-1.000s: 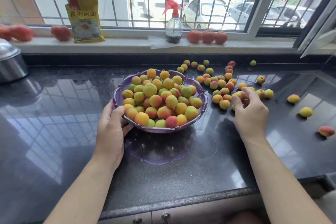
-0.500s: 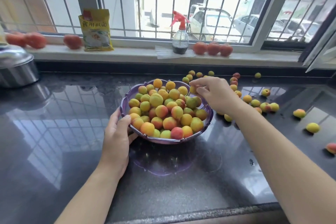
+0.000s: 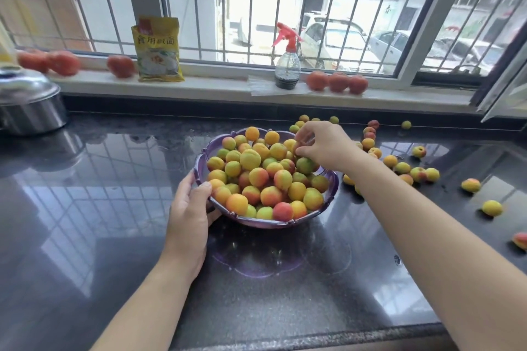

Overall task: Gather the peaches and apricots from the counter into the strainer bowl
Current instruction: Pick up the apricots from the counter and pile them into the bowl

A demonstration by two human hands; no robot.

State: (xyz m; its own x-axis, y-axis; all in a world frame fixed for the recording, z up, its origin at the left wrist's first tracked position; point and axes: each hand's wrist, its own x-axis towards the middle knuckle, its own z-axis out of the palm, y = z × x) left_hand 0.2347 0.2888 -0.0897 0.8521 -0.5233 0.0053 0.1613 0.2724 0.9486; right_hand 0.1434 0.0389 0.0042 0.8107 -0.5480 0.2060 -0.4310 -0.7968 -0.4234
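A barred window [image 3: 285, 8] fills the far wall, with parked cars and pale buildings blurred beyond it. Under it runs a white sill [image 3: 228, 91], and in front of that a dark, glossy stone counter [image 3: 99, 222] that mirrors the window bars. At the counter's far left stands a steel pot [image 3: 31, 105] with a domed lid.

The purple bowl [image 3: 332, 179] sits mid-counter, heaped above its rim with small yellow, orange and red-blushed fruit [image 3: 265, 177]. The left hand [image 3: 189, 216] grips the bowl's near-left rim, thumb over the edge and touching the fruit, fingers curled underneath. The right hand [image 3: 322, 145] hovers over the far-right part of the heap, fingers bent and pinching downward among the fruit; whether it has hold of one I cannot tell.

Loose fruit [image 3: 405, 168] lies scattered on the counter to the right of the bowl, a cluster near it and single pieces well apart toward the right edge.

On the sill stand a yellow packet [image 3: 158, 50], a spray bottle [image 3: 288, 65] with a red trigger, three tomatoes [image 3: 338, 82] just beside the bottle, and more tomatoes [image 3: 62, 63] at the left.
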